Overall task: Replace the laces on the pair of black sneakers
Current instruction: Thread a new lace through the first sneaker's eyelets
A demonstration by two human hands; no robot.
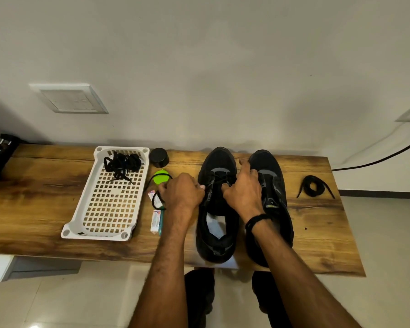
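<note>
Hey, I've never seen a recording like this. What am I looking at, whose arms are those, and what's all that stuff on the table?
No machine here: this is one picture from a camera worn on a person's head, looking down at their own bare arms. The left hand and right hand both appear to pinch the lace of one black sneaker; the other sneaker stands beside it. On the wooden table there are also a white basket holding a bundle of laces, a black cap, a green disc, small packets, and a coiled lace off to the right.
</note>
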